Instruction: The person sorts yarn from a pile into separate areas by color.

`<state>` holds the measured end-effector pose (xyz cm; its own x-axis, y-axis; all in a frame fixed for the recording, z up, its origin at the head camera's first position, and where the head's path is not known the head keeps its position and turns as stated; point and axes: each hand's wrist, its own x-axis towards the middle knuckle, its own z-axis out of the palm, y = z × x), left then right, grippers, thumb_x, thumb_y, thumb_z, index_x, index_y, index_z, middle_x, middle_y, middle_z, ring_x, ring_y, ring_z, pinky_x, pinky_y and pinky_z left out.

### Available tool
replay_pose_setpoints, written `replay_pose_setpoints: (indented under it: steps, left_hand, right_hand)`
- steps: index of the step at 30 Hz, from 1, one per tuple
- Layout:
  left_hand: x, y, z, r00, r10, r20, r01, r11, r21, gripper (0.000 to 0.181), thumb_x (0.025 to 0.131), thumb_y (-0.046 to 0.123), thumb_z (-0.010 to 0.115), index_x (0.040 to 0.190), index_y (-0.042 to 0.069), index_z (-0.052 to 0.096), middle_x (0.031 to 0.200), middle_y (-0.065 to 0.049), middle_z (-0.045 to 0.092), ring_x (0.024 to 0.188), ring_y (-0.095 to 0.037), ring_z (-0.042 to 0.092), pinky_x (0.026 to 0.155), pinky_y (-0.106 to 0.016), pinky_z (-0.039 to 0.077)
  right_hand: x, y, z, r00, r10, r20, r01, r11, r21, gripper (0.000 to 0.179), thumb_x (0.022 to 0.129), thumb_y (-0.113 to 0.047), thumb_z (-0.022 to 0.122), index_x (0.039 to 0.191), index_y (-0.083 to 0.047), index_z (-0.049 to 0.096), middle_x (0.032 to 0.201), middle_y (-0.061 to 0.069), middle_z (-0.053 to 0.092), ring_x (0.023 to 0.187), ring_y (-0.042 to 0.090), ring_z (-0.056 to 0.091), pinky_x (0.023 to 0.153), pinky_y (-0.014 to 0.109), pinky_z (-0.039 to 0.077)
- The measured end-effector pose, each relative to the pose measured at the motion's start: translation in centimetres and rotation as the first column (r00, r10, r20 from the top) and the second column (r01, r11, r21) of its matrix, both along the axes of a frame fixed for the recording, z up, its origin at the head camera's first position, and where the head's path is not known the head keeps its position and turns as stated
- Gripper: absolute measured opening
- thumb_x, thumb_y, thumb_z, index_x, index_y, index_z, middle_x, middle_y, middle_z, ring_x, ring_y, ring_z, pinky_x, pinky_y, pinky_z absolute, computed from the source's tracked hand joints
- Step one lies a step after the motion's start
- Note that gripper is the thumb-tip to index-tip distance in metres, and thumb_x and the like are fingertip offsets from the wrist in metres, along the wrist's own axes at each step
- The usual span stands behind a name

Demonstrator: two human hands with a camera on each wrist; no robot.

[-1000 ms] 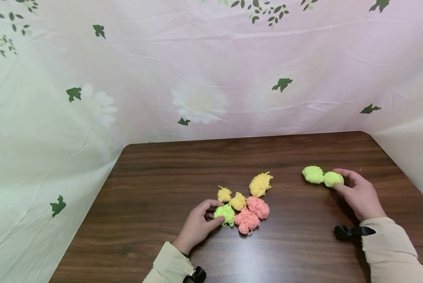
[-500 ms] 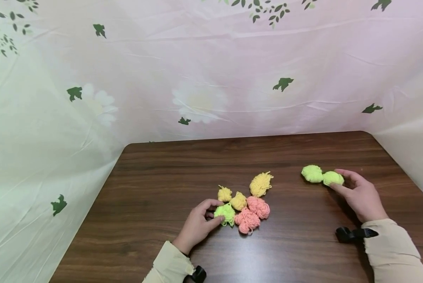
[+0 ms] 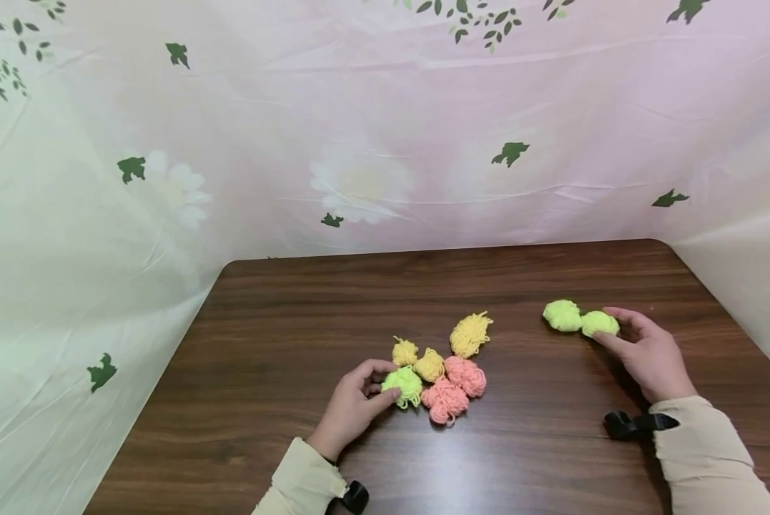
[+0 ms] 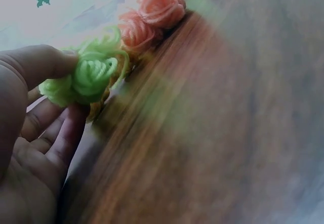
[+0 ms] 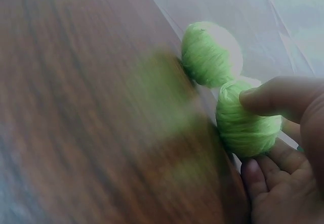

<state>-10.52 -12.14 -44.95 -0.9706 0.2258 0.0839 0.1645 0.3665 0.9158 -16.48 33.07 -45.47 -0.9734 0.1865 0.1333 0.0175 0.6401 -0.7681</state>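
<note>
My left hand [image 3: 354, 402] pinches a loose-looped green yarn ball [image 3: 402, 387] between thumb and fingers. Beside that ball, two small yellow yarn balls [image 3: 430, 365] and a pink yarn bundle [image 3: 446, 400] lie close together. A second pink bundle [image 3: 466, 376] and a larger yellow yarn ball [image 3: 470, 335] continue the cluster to the upper right. Over on the right, my right hand [image 3: 652, 357] grips a tightly wound green yarn ball [image 5: 248, 123] by its side. Another green ball [image 5: 210, 54] sits against it, on the side away from the hand.
Everything lies on a dark wood-grain table [image 3: 294, 315]. Behind and at both sides hangs a pale cloth [image 3: 385, 107] printed with leaves and flowers. A black strap [image 3: 635, 425] is worn at the right wrist, another [image 3: 355, 497] at the left.
The view shifts slightly, moving everything a little left in the picture. Both hands keep their hold on the green balls, and the yarn layout looks the same.
</note>
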Motion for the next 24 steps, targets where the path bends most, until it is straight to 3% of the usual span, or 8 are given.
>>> replay_pose_setpoints:
  steps: [5, 10, 17, 24]
  left_hand:
    - [0.6, 0.5, 2.5, 1.0, -0.003, -0.006, 0.003, 0.998, 0.069, 0.029, 0.084, 0.01, 0.069, 0.112, 0.009, 0.061, 0.105, -0.002, 0.062, 0.096, -0.02, 0.057, 0.08, -0.03, 0.05]
    - [0.8, 1.0, 3.6, 1.0, 0.016, -0.02, -0.014, 0.995, 0.097, 0.029, 0.084, 0.008, 0.069, 0.112, 0.01, 0.061, 0.105, -0.001, 0.062, 0.096, -0.018, 0.057, 0.079, -0.031, 0.05]
    - [0.7, 1.9, 4.4, 0.999, 0.005, -0.036, 0.001, 0.989, 0.149, 0.029, 0.084, 0.006, 0.069, 0.111, 0.007, 0.061, 0.107, -0.004, 0.062, 0.097, -0.02, 0.057, 0.078, -0.033, 0.051]
    - [0.7, 3.1, 5.0, 0.998, 0.0, -0.055, 0.01, 0.983, 0.186, 0.03, 0.083, 0.003, 0.068, 0.112, 0.003, 0.06, 0.105, -0.007, 0.062, 0.093, -0.02, 0.057, 0.073, -0.028, 0.05]
  right_hand:
    - [0.0, 0.0, 0.0, 1.0, 0.002, 0.0, -0.002, 1.0, -0.002, 0.059, 0.084, -0.038, 0.067, 0.13, -0.005, 0.052, 0.113, 0.0, 0.056, 0.087, -0.009, 0.043, 0.063, 0.009, 0.04]
    - [0.0, 0.1, 0.0, 1.0, 0.004, 0.009, -0.003, 1.0, -0.009, 0.06, 0.084, -0.039, 0.067, 0.13, -0.005, 0.051, 0.111, -0.005, 0.055, 0.087, -0.008, 0.044, 0.063, 0.009, 0.041]
    - [0.0, 0.2, 0.1, 1.0, -0.015, 0.028, 0.015, 1.0, 0.003, 0.062, 0.083, -0.043, 0.066, 0.131, -0.007, 0.051, 0.114, 0.001, 0.056, 0.088, -0.01, 0.042, 0.064, 0.008, 0.038]
    - [0.0, 0.0, 0.2, 1.0, -0.004, 0.019, 0.004, 1.0, -0.018, 0.061, 0.084, -0.04, 0.067, 0.131, -0.005, 0.05, 0.111, -0.004, 0.055, 0.088, -0.005, 0.044, 0.063, 0.01, 0.039]
